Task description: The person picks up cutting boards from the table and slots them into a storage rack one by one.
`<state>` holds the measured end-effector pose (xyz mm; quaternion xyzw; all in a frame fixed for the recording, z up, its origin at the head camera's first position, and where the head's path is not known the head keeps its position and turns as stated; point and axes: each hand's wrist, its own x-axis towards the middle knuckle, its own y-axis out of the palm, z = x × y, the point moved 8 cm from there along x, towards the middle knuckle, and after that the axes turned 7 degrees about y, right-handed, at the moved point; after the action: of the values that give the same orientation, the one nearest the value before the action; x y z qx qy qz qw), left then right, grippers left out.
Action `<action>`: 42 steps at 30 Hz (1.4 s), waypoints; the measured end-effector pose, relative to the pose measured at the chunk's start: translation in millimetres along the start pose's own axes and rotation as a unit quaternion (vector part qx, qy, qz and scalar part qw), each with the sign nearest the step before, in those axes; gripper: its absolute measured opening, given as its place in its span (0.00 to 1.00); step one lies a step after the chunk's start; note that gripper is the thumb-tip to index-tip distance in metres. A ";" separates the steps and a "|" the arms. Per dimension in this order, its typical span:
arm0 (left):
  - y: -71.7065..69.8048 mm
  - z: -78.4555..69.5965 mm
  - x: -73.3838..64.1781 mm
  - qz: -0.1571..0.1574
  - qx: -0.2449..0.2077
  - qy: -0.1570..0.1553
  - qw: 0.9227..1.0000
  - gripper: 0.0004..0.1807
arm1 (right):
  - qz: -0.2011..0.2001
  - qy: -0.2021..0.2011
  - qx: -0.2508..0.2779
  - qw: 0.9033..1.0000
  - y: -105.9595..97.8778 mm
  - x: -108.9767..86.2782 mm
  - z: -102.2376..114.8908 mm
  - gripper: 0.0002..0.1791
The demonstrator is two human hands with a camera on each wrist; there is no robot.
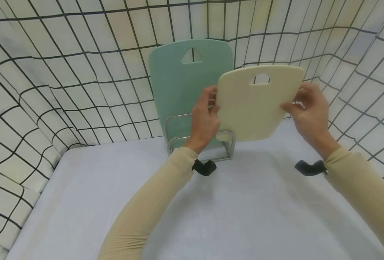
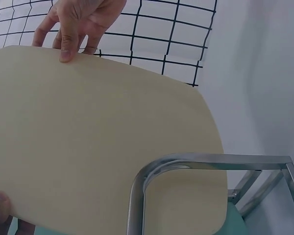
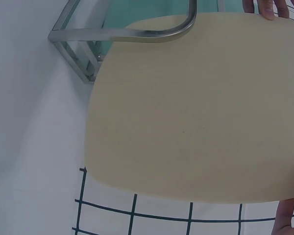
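A cream cutting board point(image 1: 253, 104) with a handle slot is held upright, slightly tilted, between both hands. My left hand point(image 1: 205, 117) grips its left edge; my right hand point(image 1: 310, 108) pinches its right edge between thumb and fingers. The board's lower left corner is behind the front bar of a metal rack point(image 1: 229, 146), as the left wrist view also shows with the rack bar point(image 2: 206, 159) crossing the board point(image 2: 98, 132). A larger green cutting board point(image 1: 178, 83) with a triangular slot stands in the rack, partly hidden by my left hand and the cream board.
The rack stands on a white tabletop point(image 1: 81, 202) near its back edge. Behind and at both sides hangs white cloth with a black grid point(image 1: 113, 79). A black strap end point(image 1: 205, 168) sticks out at each wrist.
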<state>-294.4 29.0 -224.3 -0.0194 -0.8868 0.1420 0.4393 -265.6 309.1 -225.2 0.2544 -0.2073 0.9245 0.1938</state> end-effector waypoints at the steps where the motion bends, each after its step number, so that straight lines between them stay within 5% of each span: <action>1: -0.7 0.1 -0.2 -0.001 0.001 0.001 1.000 0.26 | 0.000 -0.001 0.001 1.000 0.6 -0.1 0.4 0.32; 13: -8.5 0.8 -2.5 -0.021 0.000 0.004 1.000 0.26 | 0.003 -0.025 0.037 0.999 6.8 0.0 7.4 0.29; 42: -17.8 2.2 -7.1 -0.032 0.024 0.021 0.999 0.22 | 0.002 0.002 0.027 1.000 15.1 0.6 7.4 0.30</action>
<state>-290.2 10.3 -226.2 0.0169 -0.8741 0.1485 0.4621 -270.2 293.1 -223.4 0.2571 -0.1823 0.9307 0.1859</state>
